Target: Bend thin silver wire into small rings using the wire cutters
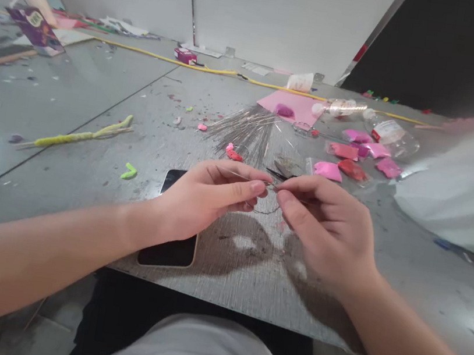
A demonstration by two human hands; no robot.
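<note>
Over the worktop (249, 279), my left hand (212, 197) and right hand (330, 232) pinch wire (264, 212);
packets (343, 151) hold pink and red filling (328, 171) near clear bottles (393, 135).

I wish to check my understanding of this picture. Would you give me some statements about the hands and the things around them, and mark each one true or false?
1. Both the left hand and the right hand hold a thin wire. True.
2. The yellow twist lies to the left of the phone. True.
3. The right hand hides part of the phone. False: the left hand does, in this view.
4. The purple lump lies on the pink sheet. True.
5. The pink sheet is nearer to the person than the phone. False: it lies farther away, beyond the hands.
</note>
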